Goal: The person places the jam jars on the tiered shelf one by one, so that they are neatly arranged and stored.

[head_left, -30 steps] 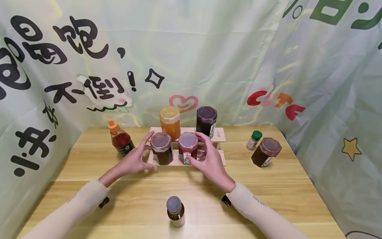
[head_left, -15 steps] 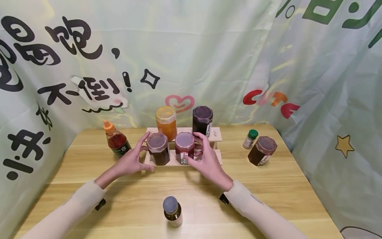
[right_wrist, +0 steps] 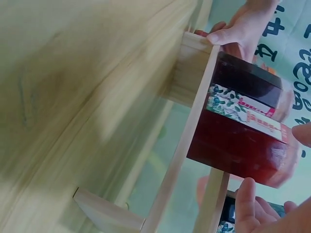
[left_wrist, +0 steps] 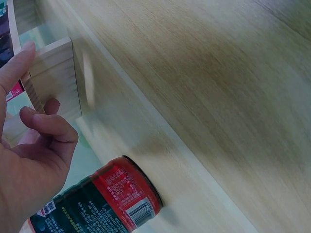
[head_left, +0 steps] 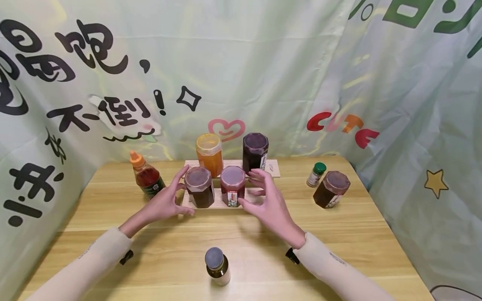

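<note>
A two-step wooden rack [head_left: 218, 203] bears several jars. On its lower step stand a dark jam jar [head_left: 199, 188] at left and a red jam jar [head_left: 232, 186] beside it. An orange jar [head_left: 209, 154] and a dark purple jar [head_left: 255, 152] occupy the upper step. My left hand [head_left: 164, 202] holds the rack's left end, its thumb on the front edge in the right wrist view. Fingers spread and relaxed, my right hand [head_left: 272, 207] is just right of the red jar. A gap shows between jar and thumb in the right wrist view.
A squeeze bottle of red sauce [head_left: 147, 177] stands close behind my left hand. Toward the right are a small green-capped shaker [head_left: 316, 174] and another dark jar [head_left: 331, 190]. A brown bottle [head_left: 218, 265] stands at the front. Printed cloth [head_left: 286, 62] hangs behind the table.
My right hand has let go of the red jam jar and drawn back slightly to the right. The left hand stays at the rack's end. The head view has shifted a little.
</note>
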A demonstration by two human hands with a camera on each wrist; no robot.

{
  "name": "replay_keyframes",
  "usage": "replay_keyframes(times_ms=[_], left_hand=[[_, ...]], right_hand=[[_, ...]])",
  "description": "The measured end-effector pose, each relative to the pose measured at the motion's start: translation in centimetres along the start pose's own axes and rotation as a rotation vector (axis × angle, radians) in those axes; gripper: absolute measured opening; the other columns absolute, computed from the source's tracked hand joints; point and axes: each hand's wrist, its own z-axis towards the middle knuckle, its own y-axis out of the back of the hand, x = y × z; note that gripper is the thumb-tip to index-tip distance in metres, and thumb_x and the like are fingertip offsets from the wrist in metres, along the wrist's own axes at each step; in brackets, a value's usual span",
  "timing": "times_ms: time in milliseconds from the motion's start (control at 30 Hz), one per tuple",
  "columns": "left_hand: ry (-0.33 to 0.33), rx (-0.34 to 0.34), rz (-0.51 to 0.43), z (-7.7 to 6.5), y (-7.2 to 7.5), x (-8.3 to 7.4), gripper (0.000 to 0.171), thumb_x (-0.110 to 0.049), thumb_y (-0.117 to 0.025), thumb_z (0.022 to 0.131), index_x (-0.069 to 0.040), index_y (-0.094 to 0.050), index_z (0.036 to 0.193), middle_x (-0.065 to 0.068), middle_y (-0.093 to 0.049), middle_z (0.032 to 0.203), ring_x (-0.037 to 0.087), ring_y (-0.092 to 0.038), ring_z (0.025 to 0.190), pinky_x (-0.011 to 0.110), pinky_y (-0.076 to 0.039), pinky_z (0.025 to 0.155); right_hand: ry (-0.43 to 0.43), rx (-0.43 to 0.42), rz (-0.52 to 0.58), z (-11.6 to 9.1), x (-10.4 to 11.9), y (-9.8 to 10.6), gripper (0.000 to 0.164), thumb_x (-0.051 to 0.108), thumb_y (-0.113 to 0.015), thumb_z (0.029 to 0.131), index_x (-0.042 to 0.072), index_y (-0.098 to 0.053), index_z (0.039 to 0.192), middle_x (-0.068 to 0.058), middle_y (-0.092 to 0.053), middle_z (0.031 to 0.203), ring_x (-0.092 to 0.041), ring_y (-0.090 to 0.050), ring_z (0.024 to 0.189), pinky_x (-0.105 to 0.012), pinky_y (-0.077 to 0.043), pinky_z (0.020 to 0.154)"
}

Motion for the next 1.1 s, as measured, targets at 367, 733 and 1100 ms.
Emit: replay_keyframes(times_ms=[367, 733, 1100], left_hand=[[0.016, -0.001, 0.011, -0.1, -0.1, 0.3, 0.143, -0.024, -0.103, 0.077, -0.032, -0.002, 0.177, 0.026, -0.067, 0.143, 0.019, -0.054, 0.061, 0.042, -0.046, 0.065], [0.0, -0.006, -0.008, -0.1, 0.0, 0.2, 0.142, -0.023, -0.103, 0.077, -0.032, -0.003, 0.177, 0.023, -0.069, 0.141, 0.018, -0.049, 0.058, 0.041, -0.044, 0.063], [-0.001, -0.01, -0.007, -0.1, -0.1, 0.4, 0.141, -0.021, -0.103, 0.077, -0.033, -0.003, 0.177, 0.022, -0.07, 0.14, 0.018, -0.051, 0.056, 0.042, -0.046, 0.065]], right_hand=[[-0.028, 0.022, 0.051, -1.7, 0.6, 2.1, 0.077, 0.004, -0.091, 0.09, 0.009, -0.048, 0.154, -0.009, -0.062, 0.151, -0.03, -0.065, 0.133, -0.054, -0.057, 0.098], [0.054, 0.033, 0.02, -2.9, -0.4, 4.4, 0.071, 0.001, -0.088, 0.092, 0.013, -0.051, 0.151, -0.011, -0.06, 0.152, -0.026, -0.065, 0.133, -0.04, -0.057, 0.097], [0.07, 0.012, -0.03, -4.1, -0.7, 7.1, 0.068, -0.004, -0.085, 0.092, 0.01, -0.053, 0.15, -0.006, -0.063, 0.148, -0.027, -0.064, 0.132, -0.034, -0.056, 0.097]])
